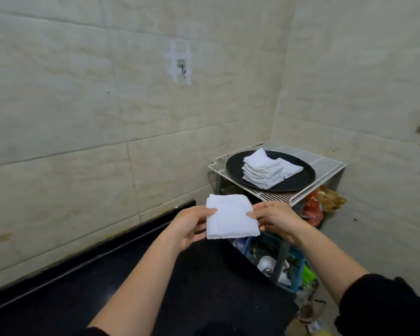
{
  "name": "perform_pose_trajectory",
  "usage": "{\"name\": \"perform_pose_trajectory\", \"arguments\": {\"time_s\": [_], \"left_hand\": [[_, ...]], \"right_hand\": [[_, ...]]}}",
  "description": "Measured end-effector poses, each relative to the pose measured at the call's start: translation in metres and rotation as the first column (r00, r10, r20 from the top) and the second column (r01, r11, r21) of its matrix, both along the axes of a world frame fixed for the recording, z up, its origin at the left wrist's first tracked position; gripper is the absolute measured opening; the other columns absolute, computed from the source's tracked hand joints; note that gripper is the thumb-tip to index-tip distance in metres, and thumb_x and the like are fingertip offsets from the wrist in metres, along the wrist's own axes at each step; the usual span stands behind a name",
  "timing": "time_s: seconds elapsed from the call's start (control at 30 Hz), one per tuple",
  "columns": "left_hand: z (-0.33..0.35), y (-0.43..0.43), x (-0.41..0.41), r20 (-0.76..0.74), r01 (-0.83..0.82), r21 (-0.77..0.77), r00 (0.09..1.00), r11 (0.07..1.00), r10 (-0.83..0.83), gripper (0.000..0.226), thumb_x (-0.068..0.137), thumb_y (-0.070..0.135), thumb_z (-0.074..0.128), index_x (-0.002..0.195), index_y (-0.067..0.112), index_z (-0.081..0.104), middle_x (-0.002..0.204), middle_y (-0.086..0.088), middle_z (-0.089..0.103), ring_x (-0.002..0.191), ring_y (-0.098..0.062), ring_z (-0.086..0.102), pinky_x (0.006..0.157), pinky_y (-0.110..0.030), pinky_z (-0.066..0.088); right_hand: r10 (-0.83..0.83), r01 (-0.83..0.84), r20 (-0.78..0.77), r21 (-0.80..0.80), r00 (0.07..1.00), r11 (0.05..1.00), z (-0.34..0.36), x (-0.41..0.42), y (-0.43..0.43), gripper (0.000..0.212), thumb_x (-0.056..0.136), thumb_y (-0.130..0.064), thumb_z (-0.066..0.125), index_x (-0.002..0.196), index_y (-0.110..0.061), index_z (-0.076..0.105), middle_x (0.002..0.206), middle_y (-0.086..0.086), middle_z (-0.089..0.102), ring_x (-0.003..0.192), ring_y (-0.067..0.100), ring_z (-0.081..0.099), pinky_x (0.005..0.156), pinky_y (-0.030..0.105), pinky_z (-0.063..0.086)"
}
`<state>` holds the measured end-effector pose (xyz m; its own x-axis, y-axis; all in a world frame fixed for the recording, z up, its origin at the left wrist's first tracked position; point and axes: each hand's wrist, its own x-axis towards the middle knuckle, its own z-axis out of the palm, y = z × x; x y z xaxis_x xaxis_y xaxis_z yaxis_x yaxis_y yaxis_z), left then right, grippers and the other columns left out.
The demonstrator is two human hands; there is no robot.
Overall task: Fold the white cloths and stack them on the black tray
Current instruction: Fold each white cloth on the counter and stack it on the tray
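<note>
Both hands are holding one folded white cloth [230,219] up in the air. My left hand [192,224] is pinching its left edge, thumb on top and fingers curling underneath, and my right hand [274,219] is pinching the right edge the same way. The cloth is lying almost flat between them as a neat rectangle, with its layered edges showing along the left side and the near side.

It is hanging over the far right end of the black counter [143,294], just where the counter's edge is giving way to a drop. Below that drop, a blue crate [295,267] of clutter is sitting on the floor, with an orange bag [312,212] lying further back.

Beyond the cloth, open air is separating it from the white wire rack [325,163] standing in the corner. The black tray [235,166] is resting on the rack, its near rim reaching close to the rack's front edge. The stack of folded cloths [264,169] is sitting around the middle of the tray, with bare rim showing on the left and near sides. One cloth is sticking out of the stack to the right, and the top one is lifting at a corner.

A tiled wall [95,105] is running along the counter's far edge.
</note>
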<state>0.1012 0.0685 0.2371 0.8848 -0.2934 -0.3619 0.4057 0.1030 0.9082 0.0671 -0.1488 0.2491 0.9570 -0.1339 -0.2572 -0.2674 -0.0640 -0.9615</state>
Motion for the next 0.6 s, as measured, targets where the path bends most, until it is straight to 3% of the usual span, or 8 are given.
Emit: {"name": "perform_pose_trajectory", "arguments": {"time_s": [0.13, 0.37, 0.43, 0.6], "left_hand": [[0.014, -0.061, 0.058, 0.028, 0.054, -0.011, 0.998, 0.998, -0.053, 0.016, 0.087, 0.014, 0.067, 0.102, 0.019, 0.068, 0.083, 0.005, 0.073, 0.065, -0.005, 0.068, 0.060, -0.023, 0.054], [0.049, -0.156, 0.126, 0.123, 0.064, -0.018, 0.990, 0.998, -0.062, 0.013, 0.087, 0.006, 0.065, 0.098, 0.014, 0.065, 0.068, 0.006, 0.072, 0.050, -0.003, 0.064, 0.049, -0.018, 0.053], [0.058, -0.179, 0.142, 0.174, 0.021, -0.002, 0.984, 1.000, -0.020, 0.018, 0.086, 0.004, 0.066, 0.103, 0.010, 0.063, 0.077, -0.001, 0.072, 0.052, -0.007, 0.065, 0.048, -0.019, 0.053], [0.060, -0.252, 0.192, 0.363, -0.191, 0.132, 0.922, 0.973, 0.132, 0.038, 0.082, 0.007, 0.073, 0.108, 0.015, 0.048, 0.111, -0.015, 0.064, 0.078, -0.022, 0.066, 0.057, -0.029, 0.056]], "right_hand": [[-0.063, 0.062, 0.035, 0.018, 0.997, 0.998, 0.018, 0.046, -0.059, 0.015, 0.078, 0.001, 0.072, 0.092, 0.001, 0.069, 0.065, 0.008, 0.063, 0.050, 0.013, 0.052, 0.045, 0.019, 0.044], [-0.087, 0.084, 0.081, 0.037, 0.993, 0.996, 0.047, 0.115, -0.149, 0.012, 0.080, 0.002, 0.070, 0.091, 0.000, 0.068, 0.066, 0.007, 0.061, 0.047, 0.010, 0.050, 0.042, 0.018, 0.041], [-0.071, 0.068, 0.099, 0.033, 0.993, 0.997, 0.054, 0.135, -0.172, 0.008, 0.081, 0.001, 0.069, 0.086, -0.005, 0.067, 0.066, 0.006, 0.061, 0.045, 0.009, 0.051, 0.045, 0.018, 0.042], [-0.012, 0.011, 0.113, 0.005, 0.994, 1.000, 0.060, 0.208, -0.246, 0.018, 0.077, -0.001, 0.074, 0.094, -0.005, 0.068, 0.072, 0.006, 0.063, 0.054, 0.011, 0.055, 0.051, 0.019, 0.048]]}}
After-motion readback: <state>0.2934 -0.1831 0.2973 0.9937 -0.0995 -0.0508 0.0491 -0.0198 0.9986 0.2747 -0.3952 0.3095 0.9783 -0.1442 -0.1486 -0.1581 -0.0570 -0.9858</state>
